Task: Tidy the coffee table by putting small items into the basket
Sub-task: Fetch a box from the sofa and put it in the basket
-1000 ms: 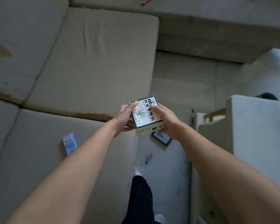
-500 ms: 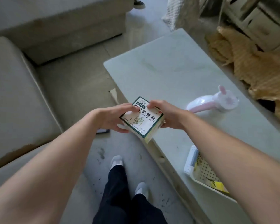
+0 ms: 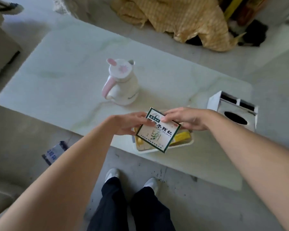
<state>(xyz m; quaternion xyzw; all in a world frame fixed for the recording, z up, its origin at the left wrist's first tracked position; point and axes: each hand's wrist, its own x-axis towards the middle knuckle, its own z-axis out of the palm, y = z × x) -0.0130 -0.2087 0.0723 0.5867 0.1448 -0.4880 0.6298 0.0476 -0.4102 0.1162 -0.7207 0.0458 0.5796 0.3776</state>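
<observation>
At about nine o'clock from the centre of the view, on the grey floor beside the person's left forearm, lies a small dark packet (image 3: 54,152) with blurred blue print. Next comes the left hand (image 3: 129,123), its fingers closed on the left edge of a box (image 3: 158,130), thumb lying across the printed face. The box is flat and squarish, white with a dark green border, a green banner with a round emblem at its upper corner, large black characters across the middle and a small green plant sketch beneath; it is tilted so one corner points toward twelve o'clock and another toward six. It is held just above a shallow white basket (image 3: 182,145) that sits at the near edge of the pale marble-look coffee table (image 3: 65,84); whether the box touches the basket I cannot tell. Yellow packets (image 3: 182,136) show inside the basket at the box's three o'clock side. At eleven o'clock from the box, well apart, a white jug (image 3: 122,85) with a pink handle and a lid with rabbit ears stands upright. The right hand (image 3: 188,120) grips the box's upper right edge, fingertips pressed on its face. At two o'clock from that hand stands a white tissue holder (image 3: 230,112) with an oval slot.
</observation>
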